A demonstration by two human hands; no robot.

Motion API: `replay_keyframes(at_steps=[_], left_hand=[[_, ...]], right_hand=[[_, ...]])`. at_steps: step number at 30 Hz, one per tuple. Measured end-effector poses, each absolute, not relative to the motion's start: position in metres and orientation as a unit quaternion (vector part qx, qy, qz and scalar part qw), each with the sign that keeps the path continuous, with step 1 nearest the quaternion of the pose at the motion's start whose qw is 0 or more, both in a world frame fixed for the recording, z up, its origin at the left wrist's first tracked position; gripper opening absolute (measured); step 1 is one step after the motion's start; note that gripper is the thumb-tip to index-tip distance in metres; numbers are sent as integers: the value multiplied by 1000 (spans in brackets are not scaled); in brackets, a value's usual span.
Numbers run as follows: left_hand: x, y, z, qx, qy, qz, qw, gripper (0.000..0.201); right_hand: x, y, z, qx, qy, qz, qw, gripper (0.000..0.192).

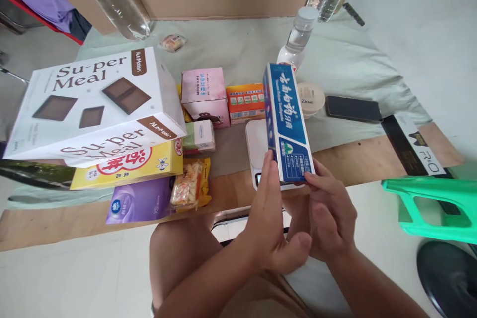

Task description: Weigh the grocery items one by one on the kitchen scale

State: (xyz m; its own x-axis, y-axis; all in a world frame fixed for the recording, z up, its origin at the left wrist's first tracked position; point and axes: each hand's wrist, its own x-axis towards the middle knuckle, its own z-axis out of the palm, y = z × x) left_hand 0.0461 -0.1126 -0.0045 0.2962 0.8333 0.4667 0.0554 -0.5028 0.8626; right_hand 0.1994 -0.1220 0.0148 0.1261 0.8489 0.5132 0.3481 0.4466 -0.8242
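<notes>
A blue and white toothpaste box (288, 124) is in front of me, its near end between my hands, over a small white kitchen scale (255, 141). I cannot tell whether the box rests on the scale. My left hand (270, 223) lies along the box's left side, fingers stretched out straight and thumb apart. At the lower right corner my right hand (330, 208) has its fingertips on the box, one over the front face, its thumb folded in. Most of the scale is hidden under the box; part of its dark display shows beside my left fingers.
Left are a large Su-per Meal box (93, 104), a yellow box (130, 169), a purple pack (141, 201) and a wrapped snack (186, 184). Behind stand a pink box (204, 94), orange box (244, 102) and clear bottle (300, 32). Right are a phone (354, 108) and green stool (432, 203).
</notes>
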Motion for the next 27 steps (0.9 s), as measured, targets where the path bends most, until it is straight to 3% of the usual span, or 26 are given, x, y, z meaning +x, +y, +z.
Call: replay_keyframes(at_steps=[6,11,13,18,24,27], left_hand=[[60,-136,-22,736,322,482,350,106],[65,-172,-38,732,376,472,316,141],[66,-187,-45,729,386,462,327,145],[67,-197,-47,706,400,477,337,131],[58,-175,-43,710,396,487,320,103],[52,-162,-46,693,405,508,312,97]], right_hand=[[218,-140,-6,-487,-639,202,560,39],[217,-160,-14,-467,-618,215,595,42],[217,-167,-16,-463,-618,219,596,45],[216,-168,-21,-458,-631,217,587,45],[211,-168,-30,-491,-683,199,503,47],[214,-166,-41,-495,-666,202,520,53]])
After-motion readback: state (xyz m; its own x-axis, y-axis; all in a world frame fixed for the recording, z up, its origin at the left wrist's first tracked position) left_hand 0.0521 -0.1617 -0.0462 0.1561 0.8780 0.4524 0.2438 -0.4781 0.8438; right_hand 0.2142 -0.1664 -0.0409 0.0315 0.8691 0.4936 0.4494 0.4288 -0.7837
